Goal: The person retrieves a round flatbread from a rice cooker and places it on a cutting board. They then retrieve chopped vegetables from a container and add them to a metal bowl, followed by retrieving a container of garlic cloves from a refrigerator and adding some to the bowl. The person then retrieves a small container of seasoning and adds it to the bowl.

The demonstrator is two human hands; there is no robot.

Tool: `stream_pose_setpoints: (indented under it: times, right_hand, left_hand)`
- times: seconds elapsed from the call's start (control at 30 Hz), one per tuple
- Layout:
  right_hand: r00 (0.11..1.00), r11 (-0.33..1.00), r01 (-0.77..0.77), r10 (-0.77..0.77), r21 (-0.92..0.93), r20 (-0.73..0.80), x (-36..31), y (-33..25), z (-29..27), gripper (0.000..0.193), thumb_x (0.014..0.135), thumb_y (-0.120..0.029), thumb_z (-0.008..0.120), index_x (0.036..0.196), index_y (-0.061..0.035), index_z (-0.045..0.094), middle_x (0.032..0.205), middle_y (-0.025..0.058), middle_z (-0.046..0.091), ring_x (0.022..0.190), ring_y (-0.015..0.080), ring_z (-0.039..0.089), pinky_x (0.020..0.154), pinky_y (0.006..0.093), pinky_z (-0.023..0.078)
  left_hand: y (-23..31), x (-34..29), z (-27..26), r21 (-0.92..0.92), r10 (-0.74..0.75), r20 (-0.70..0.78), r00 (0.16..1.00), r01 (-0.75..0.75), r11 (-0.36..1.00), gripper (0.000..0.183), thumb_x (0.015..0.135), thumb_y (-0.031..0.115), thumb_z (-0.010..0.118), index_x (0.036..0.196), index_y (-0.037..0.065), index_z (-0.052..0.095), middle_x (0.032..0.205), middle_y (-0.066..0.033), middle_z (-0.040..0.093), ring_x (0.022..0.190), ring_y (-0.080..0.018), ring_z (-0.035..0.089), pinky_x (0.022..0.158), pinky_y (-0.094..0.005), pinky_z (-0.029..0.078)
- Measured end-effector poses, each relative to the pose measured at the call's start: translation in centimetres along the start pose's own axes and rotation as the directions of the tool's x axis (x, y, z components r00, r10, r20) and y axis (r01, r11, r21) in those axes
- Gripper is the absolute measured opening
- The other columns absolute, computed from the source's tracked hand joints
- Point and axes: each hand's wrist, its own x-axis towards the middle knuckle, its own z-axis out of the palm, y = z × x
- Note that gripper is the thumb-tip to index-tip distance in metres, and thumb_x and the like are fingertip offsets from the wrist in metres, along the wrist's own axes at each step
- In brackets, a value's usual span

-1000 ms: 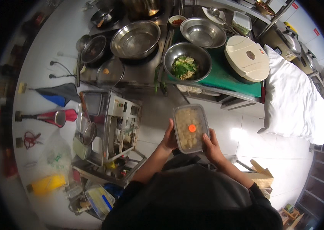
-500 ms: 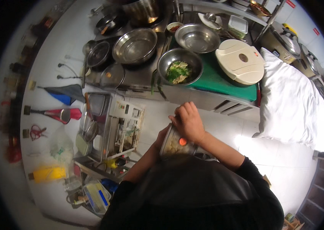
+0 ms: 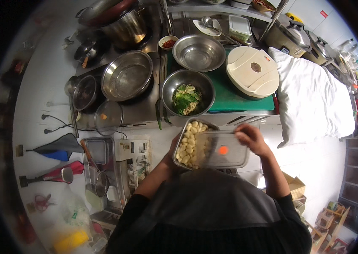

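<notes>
My left hand [image 3: 171,153] grips the side of a rectangular plastic container [image 3: 182,131] held in front of my body. Peeled garlic cloves [image 3: 187,144] fill it. My right hand [image 3: 249,139] pinches the far right corner of its translucent lid [image 3: 236,153], which has an orange round sticker. The lid is off to the right and still overlaps the container's right part. Just beyond the container, a steel bowl [image 3: 167,89] on the counter holds chopped greens and pale shreds [image 3: 186,100].
An empty steel bowl [image 3: 199,53] and a cream lidded container [image 3: 253,72] stand on a green cutting board [image 3: 240,105]. Left of them are a large steel basin [image 3: 127,76] and a tall pot [image 3: 126,30]. A white cloth bundle [image 3: 314,101] lies at the right.
My right hand has pulled the lid off the container toward the right, uncovering the garlic cloves. The left hand keeps holding the container. My view has shifted.
</notes>
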Motion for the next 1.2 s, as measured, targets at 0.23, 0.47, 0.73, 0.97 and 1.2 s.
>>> stream_pose_setpoints:
  times: [0.23, 0.47, 0.73, 0.97, 1.2]
  right_hand:
    - [0.558, 0.961, -0.125, 0.273, 0.246, -0.784, -1.5, 10.3, -3.9, 0.022, 0.100, -0.027, 0.056, 0.103, -0.0055, 0.060, 0.071, -0.0048, 0.047, 0.058, 0.0050, 0.039, 0.050, 0.0219, 0.033]
    - [0.518, 0.922, 0.116, 0.261, 0.369, -0.815, 12.0, 18.9, -0.3, 0.026, 0.098, -0.031, 0.057, 0.108, -0.0072, 0.053, 0.082, 0.0010, 0.051, 0.066, 0.0098, 0.044, 0.057, 0.0255, 0.039]
    - [0.520, 0.787, -0.424, -0.193, -0.448, -0.832, 13.2, 11.2, 3.7, 0.040, 0.081, -0.008, 0.070, 0.118, -0.0037, 0.056, 0.108, 0.0183, 0.059, 0.107, 0.0345, 0.054, 0.094, 0.0439, 0.043]
    - [0.904, 0.590, 0.279, -0.428, -0.758, -0.001, 9.4, -2.7, 11.1, 0.042, 0.077, -0.012, 0.071, 0.118, -0.0089, 0.062, 0.110, 0.0104, 0.062, 0.102, 0.0296, 0.055, 0.091, 0.0408, 0.045]
    - [0.942, 0.416, 0.246, -0.317, -0.875, 0.114, 11.7, -3.1, 10.9, 0.035, 0.077, -0.021, 0.068, 0.109, -0.0083, 0.059, 0.101, 0.0099, 0.058, 0.095, 0.0274, 0.059, 0.082, 0.0383, 0.046]
  left_hand:
    - [5.9, 2.9, -5.1, -0.288, -0.096, 0.246, 0.965, 0.167, 0.943, 0.101, 0.084, 0.079, 0.040, 0.152, 0.006, 0.023, 0.150, -0.0190, 0.037, 0.132, -0.0358, 0.046, 0.108, -0.0515, 0.041]
    - [7.4, 3.9, -5.4, -0.252, -0.071, 0.113, 0.991, 0.098, 0.963, 0.079, 0.096, 0.061, 0.038, 0.152, 0.006, 0.027, 0.150, -0.0170, 0.039, 0.133, -0.0337, 0.045, 0.111, -0.0489, 0.037]
    - [7.8, 5.5, -4.6, -0.298, -0.072, 0.115, 0.991, 0.104, 0.949, 0.072, 0.096, 0.054, 0.039, 0.149, 0.006, 0.033, 0.145, -0.0178, 0.046, 0.128, -0.0324, 0.050, 0.109, -0.0475, 0.040]
    - [7.8, 6.9, -4.1, -0.239, -0.120, 0.149, 0.982, 0.153, 0.959, 0.068, 0.098, 0.051, 0.032, 0.147, 0.002, 0.035, 0.139, -0.0195, 0.051, 0.123, -0.0310, 0.056, 0.105, -0.0436, 0.045]
    - [7.6, 7.8, -4.0, -0.233, -0.141, 0.155, 0.978, 0.175, 0.957, 0.068, 0.099, 0.051, 0.032, 0.147, 0.004, 0.035, 0.141, -0.0188, 0.050, 0.124, -0.0305, 0.055, 0.107, -0.0437, 0.043]
